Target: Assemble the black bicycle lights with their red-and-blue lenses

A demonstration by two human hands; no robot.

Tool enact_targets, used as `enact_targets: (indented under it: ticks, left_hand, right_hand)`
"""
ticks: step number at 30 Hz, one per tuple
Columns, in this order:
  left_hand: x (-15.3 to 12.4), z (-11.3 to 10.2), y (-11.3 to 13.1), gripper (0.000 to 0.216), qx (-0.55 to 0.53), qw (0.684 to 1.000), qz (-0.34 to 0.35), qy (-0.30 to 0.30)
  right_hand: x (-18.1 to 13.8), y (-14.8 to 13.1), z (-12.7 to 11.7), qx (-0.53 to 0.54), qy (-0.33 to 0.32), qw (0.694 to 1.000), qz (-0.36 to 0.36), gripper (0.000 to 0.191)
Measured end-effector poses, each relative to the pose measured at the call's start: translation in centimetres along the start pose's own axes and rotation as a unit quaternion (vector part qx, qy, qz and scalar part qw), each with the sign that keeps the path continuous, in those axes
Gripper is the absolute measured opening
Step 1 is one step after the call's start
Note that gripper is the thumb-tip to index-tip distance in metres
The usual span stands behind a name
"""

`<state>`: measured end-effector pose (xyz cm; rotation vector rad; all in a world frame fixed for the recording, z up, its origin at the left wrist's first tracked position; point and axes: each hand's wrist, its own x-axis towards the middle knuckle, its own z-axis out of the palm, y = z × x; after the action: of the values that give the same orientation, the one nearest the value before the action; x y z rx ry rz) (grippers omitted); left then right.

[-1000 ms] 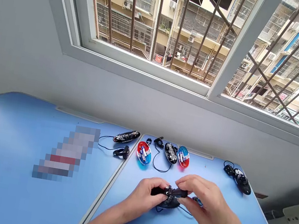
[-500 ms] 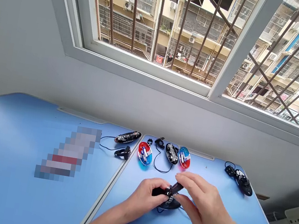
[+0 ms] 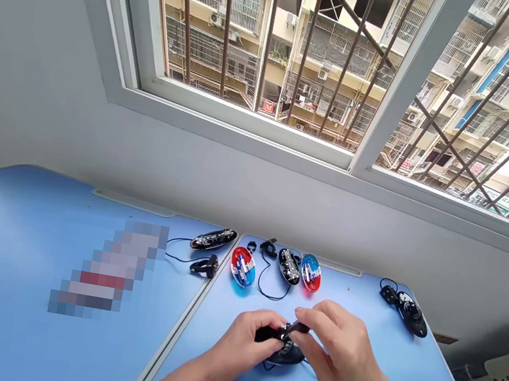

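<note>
My left hand (image 3: 245, 340) grips a black oval bicycle light (image 3: 291, 355) low on the blue table, its thumb and fingers closed around the near-left end. A black cord runs out from beneath this light. Between the thumb and fingertips of my right hand (image 3: 341, 355) is a small screwdriver (image 3: 302, 328) with a dark handle. It is tilted, and its tip points down-left at the clamp mount on top of the light. My fingers hide the exact contact spot and part of the mount.
Behind my hands lie two red-and-blue shells (image 3: 242, 268) with batteries, and an opened black housing (image 3: 289, 266) with a corded clamp (image 3: 269, 247). Further left are another black housing (image 3: 213, 239) and a clamp (image 3: 205, 265). A corded black light (image 3: 412, 313) lies right. A seam (image 3: 177, 327) divides the tables.
The screwdriver has tipped lower, and my right fingers have shifted slightly on it. My left hand keeps its hold on the light. The whole view has shifted a little.
</note>
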<state>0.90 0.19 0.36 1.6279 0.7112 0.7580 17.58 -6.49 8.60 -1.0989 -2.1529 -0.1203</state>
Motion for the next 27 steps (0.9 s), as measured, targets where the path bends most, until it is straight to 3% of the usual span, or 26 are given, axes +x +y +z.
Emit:
enact_targets:
  ticks: [2,7,10,12,21,27]
  left_hand:
    - [0.0,0.0,0.1,0.01,0.0,1.0,-0.004,0.003]
    - [0.1,0.0,0.2,0.011,0.015,1.0,-0.01,0.001]
    - [0.1,0.0,0.1,0.01,0.021,1.0,-0.003,0.006]
    - [0.0,0.1,-0.1,0.008,0.024,1.0,-0.001,0.01]
    - [-0.2,0.4,-0.9,0.015,0.033,0.999,0.001,0.026]
    - [-0.2,0.3,-0.6,0.02,0.048,0.998,0.025,0.015]
  right_hand:
    - [-0.1,0.0,0.2,-0.031,0.022,0.999,0.006,0.007]
    - [-0.4,0.5,1.2,-0.047,0.062,0.997,0.028,0.023]
    - [-0.4,0.6,1.8,-0.007,0.057,0.998,0.029,0.013]
    - [-0.3,0.5,2.0,0.039,0.043,0.998,0.013,0.01]
    - [-0.2,0.9,-0.8,0.165,-0.098,0.981,-0.03,0.048]
    - [-0.2,0.8,-1.5,0.175,-0.126,0.976,-0.013,0.044]
